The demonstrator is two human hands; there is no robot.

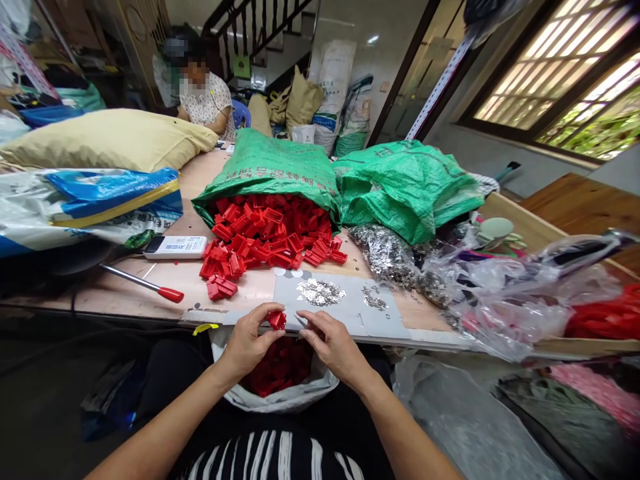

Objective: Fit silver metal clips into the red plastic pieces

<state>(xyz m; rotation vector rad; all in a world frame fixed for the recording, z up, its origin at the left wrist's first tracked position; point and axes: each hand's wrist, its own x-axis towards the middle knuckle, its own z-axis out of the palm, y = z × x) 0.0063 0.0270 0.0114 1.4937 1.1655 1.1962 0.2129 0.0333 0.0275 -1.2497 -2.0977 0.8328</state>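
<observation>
A small red plastic part [277,320] is pinched between the thumb and fingers of my left hand [250,339]. Just right of it, my right hand [333,343] has its thumb and forefinger closed on a thin metal piece [301,320], too small to make out fully. Both hands are at the table's front edge, above an open white sack [313,393] holding red parts. On a grey sheet [350,323] behind my hands lie two piles of small silvery metal pieces [320,292]. More red parts [270,233] spill from a green sack [285,163].
A red-tipped lever [170,294] and a white box [176,247] are at left, near a blue-white sack [115,200] and a beige sack [115,137]. Another green sack [405,183] and plastic bags [515,300] stand right. A person [207,100] sits across the table.
</observation>
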